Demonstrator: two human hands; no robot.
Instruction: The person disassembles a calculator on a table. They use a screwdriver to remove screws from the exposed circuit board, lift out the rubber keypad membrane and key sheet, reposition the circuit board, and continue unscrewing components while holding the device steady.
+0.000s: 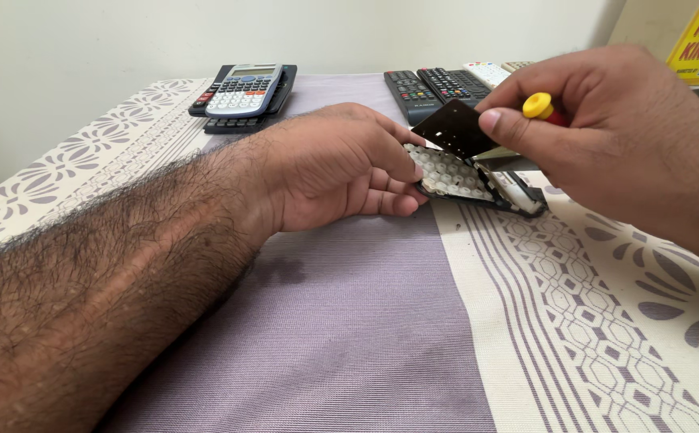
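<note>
Steadying the opened black remote-control shell (478,186) on the worktop (349,321), the left hand (341,168) pinches its edge; the right hand (606,136), clamped on a yellow-capped screwdriver (538,106), tilts the dark circuit board (457,128) up. Lifting it free likely needs gentle leverage.

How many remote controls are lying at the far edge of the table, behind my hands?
4 at least: two black remotes side by side, a white remote to their right, and a beige remote's tip beyond. The right hand may hide others.
</note>
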